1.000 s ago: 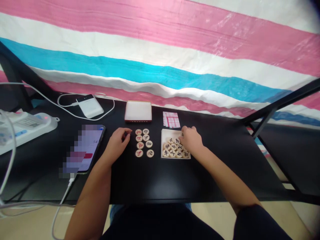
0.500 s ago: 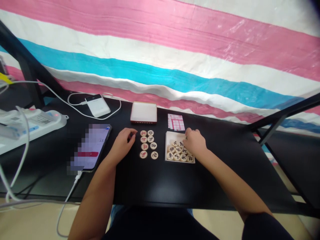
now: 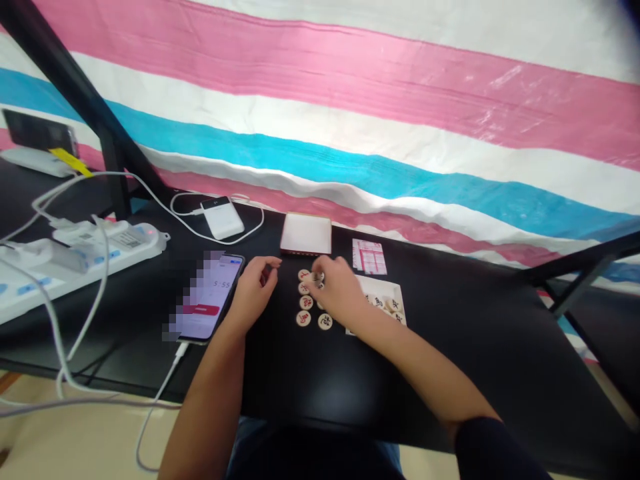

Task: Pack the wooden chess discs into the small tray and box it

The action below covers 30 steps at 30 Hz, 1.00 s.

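Xiangqi pieces [image 3: 306,302] are laid out in two columns on the black table [image 3: 300,380], and more are left in the white box [image 3: 387,288] at their 3 o'clock. One piece is pinched by the right hand's [image 3: 337,290] fingertips — the left hand [image 3: 253,293] is loosely curled, its hold unclear.

Makeshift desk corner: black table [image 3: 310,380], striped plastic sheeting [image 3: 320,113], power strip [image 3: 107,250]

Black desk [image 3: 300,373]; xiangqi pieces [image 3: 306,303], phone [image 3: 207,297]
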Each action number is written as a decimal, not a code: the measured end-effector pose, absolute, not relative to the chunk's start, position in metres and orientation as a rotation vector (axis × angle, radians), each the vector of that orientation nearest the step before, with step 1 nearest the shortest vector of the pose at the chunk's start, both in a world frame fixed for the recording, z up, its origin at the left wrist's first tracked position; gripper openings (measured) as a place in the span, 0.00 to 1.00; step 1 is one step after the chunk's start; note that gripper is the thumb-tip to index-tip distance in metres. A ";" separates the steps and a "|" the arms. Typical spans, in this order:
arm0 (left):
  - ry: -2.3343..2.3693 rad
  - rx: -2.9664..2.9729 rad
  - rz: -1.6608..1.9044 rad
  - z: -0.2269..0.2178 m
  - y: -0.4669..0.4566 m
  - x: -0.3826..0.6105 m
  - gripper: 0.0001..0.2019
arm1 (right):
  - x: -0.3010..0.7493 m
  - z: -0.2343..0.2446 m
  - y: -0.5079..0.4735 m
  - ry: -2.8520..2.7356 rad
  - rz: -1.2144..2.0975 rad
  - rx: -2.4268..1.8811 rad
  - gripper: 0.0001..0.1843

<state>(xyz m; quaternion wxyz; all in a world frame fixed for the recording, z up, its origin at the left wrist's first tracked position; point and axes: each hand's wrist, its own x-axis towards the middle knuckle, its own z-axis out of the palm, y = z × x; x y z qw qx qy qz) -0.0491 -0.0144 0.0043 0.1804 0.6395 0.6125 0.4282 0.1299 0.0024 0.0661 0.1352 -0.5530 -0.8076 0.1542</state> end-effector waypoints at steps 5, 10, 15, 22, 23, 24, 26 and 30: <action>1.748 1.774 1.262 0.003 -0.013 -0.054 0.10 | 0.079 0.044 0.018 -2.530 0.363 -1.518 0.11; 1.740 1.770 1.254 0.004 -0.012 -0.052 0.10 | 0.093 0.048 0.019 -2.478 0.330 -1.502 0.09; 1.754 1.759 1.238 0.005 -0.013 -0.050 0.09 | 0.137 0.052 0.021 -2.280 0.342 -1.662 0.11; 1.740 1.797 1.227 0.003 -0.012 -0.049 0.09 | 0.154 0.037 0.023 -2.381 0.403 -1.707 0.17; 1.741 1.803 1.223 0.002 -0.012 -0.049 0.09 | 0.156 0.039 0.022 -2.377 0.415 -1.687 0.18; 1.743 1.804 1.216 0.002 -0.012 -0.050 0.09 | 0.159 0.043 0.020 -2.353 0.418 -1.672 0.17; 1.756 1.803 1.187 0.001 -0.011 -0.050 0.09 | 0.173 0.053 0.016 -2.260 0.386 -1.681 0.16; 1.764 1.815 1.135 0.003 -0.011 -0.047 0.09 | 0.210 0.068 0.003 -2.201 0.321 -1.890 0.11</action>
